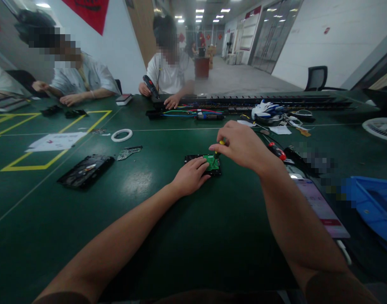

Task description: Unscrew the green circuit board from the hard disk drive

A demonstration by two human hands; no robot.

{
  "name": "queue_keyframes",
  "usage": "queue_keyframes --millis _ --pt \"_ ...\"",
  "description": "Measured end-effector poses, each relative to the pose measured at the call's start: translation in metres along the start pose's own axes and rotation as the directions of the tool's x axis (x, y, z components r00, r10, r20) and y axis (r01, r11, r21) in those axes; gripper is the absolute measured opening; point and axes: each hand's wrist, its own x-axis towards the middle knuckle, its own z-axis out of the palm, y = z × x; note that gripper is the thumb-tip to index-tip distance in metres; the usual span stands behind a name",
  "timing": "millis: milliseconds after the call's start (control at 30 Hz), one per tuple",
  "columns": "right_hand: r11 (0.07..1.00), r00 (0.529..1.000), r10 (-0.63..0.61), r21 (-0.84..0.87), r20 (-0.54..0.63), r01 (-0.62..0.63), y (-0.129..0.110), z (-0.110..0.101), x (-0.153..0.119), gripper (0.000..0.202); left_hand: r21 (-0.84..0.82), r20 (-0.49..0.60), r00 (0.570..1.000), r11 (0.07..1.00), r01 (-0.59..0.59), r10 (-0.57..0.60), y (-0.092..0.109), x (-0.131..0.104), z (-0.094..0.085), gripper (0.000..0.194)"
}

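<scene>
A small black device with a green circuit board lies flat on the green table. My left hand rests on its left part, fingers together, pressing and holding it. Above the board's right side, my right hand grips a small screwdriver with a yellow handle between thumb and fingers. The screwdriver points down, its tip at the green board; whether it sits in a screw is too small to tell.
A black case, a loose circuit board and a white ring lie left. Right are a red screwdriver, a phone and a blue tray. Across the table, a person holds a power tool near long black strips.
</scene>
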Motion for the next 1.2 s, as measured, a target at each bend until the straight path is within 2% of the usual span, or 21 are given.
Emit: queue_keyframes --millis 167,433,700,800,967,1200 --pt "0.994 0.998 -0.064 0.083 -0.006 0.065 0.003 -0.001 0.000 0.012 0.007 0.001 1.000 1.000 0.007 -0.007 -0.001 -0.001 0.000 0.043" --pt "0.999 0.999 -0.007 0.053 -0.035 0.009 0.004 0.000 0.000 0.010 0.004 0.009 1.000 1.000 0.014 -0.014 0.001 0.000 -0.002 0.043" --pt "0.991 0.998 -0.057 0.119 -0.017 0.059 0.011 -0.002 0.000 0.021 0.020 0.003 1.000 1.000 0.015 -0.015 0.002 -0.001 -0.003 0.043" --pt "0.994 0.999 -0.045 0.101 -0.013 0.047 0.015 -0.002 0.000 0.022 0.019 0.007 1.000 1.000 0.017 -0.017 0.002 -0.001 -0.003 0.043" --pt "0.993 0.999 -0.029 0.117 -0.029 0.033 0.016 -0.002 0.001 0.010 0.008 0.013 1.000 1.000 0.017 -0.017 0.002 -0.001 -0.004 0.043" --pt "0.998 0.998 0.020 0.057 -0.057 -0.017 0.012 0.002 0.003 0.019 0.007 0.000 1.000 1.000 0.007 -0.007 0.000 -0.001 -0.002 0.042"
